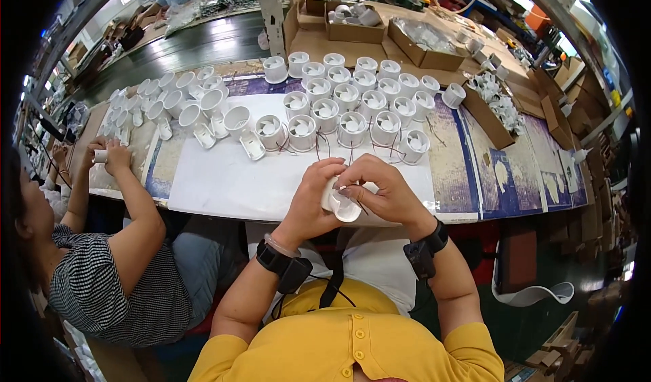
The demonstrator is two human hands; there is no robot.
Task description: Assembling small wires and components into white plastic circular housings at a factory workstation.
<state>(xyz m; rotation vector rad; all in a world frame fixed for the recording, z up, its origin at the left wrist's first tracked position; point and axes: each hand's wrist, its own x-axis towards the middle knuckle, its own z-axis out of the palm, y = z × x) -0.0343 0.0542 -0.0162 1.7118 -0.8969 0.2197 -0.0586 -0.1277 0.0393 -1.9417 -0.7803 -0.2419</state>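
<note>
My left hand (313,193) and my right hand (380,189) meet at the near edge of the table, both closed around one small white plastic fan housing (341,207) held between them. Thin red and dark wires trail from it. Just beyond my hands, on a white sheet (224,178), stand rows of the same white round fan housings (352,104), several with wires hanging toward me. Both wrists wear black bands.
A person in a striped top sits at my left, their hands (112,155) on a small white part. More white housings (169,104) lie before them. Cardboard boxes (434,49) of parts stand at the back and right. Another person works at the far end.
</note>
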